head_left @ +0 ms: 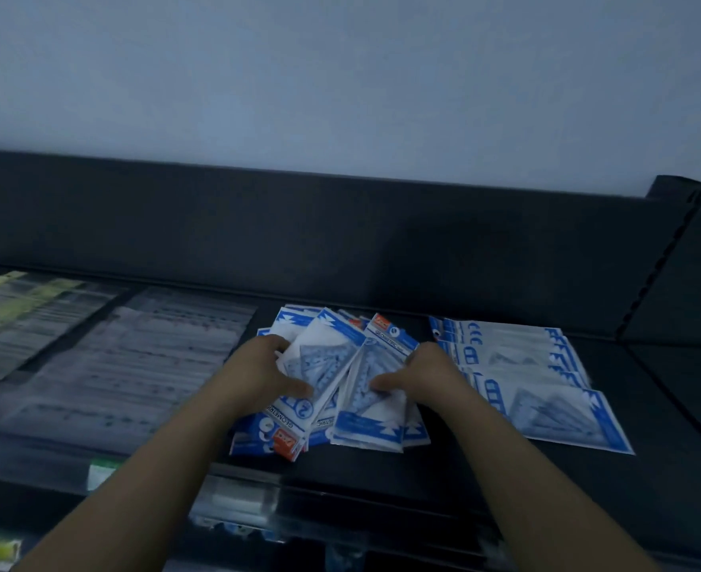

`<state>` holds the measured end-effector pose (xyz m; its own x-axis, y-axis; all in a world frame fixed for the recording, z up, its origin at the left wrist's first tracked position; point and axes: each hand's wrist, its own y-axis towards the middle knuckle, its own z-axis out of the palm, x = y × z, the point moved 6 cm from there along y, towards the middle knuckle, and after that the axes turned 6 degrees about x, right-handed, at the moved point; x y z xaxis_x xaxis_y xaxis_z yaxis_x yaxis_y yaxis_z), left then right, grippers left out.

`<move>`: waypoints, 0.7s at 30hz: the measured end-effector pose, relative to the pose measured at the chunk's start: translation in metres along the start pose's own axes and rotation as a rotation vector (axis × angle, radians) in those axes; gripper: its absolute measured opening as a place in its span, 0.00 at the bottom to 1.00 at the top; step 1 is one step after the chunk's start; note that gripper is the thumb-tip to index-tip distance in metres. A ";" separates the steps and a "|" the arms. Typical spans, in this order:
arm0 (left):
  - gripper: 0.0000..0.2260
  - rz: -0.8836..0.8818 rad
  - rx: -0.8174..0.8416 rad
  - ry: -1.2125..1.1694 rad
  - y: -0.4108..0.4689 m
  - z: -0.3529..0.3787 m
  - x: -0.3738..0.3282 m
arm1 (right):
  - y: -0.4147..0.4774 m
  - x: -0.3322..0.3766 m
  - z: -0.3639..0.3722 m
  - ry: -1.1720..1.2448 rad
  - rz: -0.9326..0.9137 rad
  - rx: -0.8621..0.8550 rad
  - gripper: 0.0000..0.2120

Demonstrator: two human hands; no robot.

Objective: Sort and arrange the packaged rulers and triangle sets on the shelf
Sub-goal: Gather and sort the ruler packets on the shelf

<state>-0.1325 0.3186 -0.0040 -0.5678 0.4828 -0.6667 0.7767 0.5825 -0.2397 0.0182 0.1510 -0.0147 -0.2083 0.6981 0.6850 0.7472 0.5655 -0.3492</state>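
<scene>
A loose heap of blue-and-white triangle set packs (375,425) lies in the middle of the dark shelf (485,468). My left hand (264,371) grips several packs at the heap's left side, thumb on top. My right hand (421,375) holds the packs at the right side of the heap, thumb pressed on a clear pack front. To the right, a fanned row of matching triangle set packs (547,390) lies flat. On the left lie packaged rulers (113,365) in clear sleeves, blurred.
The shelf's dark back panel (299,233) rises behind the packs, with a slotted upright (666,258) at the right. A price strip (237,501) runs along the front edge. Yellow-green ruler packs (6,307) sit at the far left.
</scene>
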 end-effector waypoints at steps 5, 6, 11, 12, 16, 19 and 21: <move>0.20 0.054 0.052 -0.103 0.002 -0.014 0.006 | 0.000 -0.006 -0.013 0.250 -0.025 -0.075 0.18; 0.19 0.054 0.042 -0.109 0.003 -0.018 0.008 | -0.001 -0.007 -0.016 0.272 -0.041 -0.098 0.16; 0.10 0.081 0.026 -0.100 0.007 -0.033 0.012 | -0.007 0.000 -0.035 0.464 -0.194 -0.216 0.07; 0.09 0.095 0.041 -0.110 0.008 -0.035 0.011 | -0.008 0.004 -0.042 0.494 -0.257 -0.256 0.08; 0.07 0.158 0.153 -0.009 0.014 -0.044 0.001 | -0.022 0.023 -0.071 0.451 -0.440 -0.412 0.11; 0.08 0.215 0.239 0.176 0.016 -0.045 -0.012 | -0.028 0.038 -0.077 0.439 -0.533 -0.344 0.26; 0.11 0.245 0.288 0.272 0.015 -0.043 -0.023 | -0.029 0.046 -0.079 0.435 -0.567 -0.315 0.32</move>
<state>-0.1195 0.3450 0.0381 -0.3789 0.7600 -0.5281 0.9192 0.2432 -0.3096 0.0367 0.1314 0.0772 -0.3942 0.0686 0.9165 0.7581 0.5880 0.2821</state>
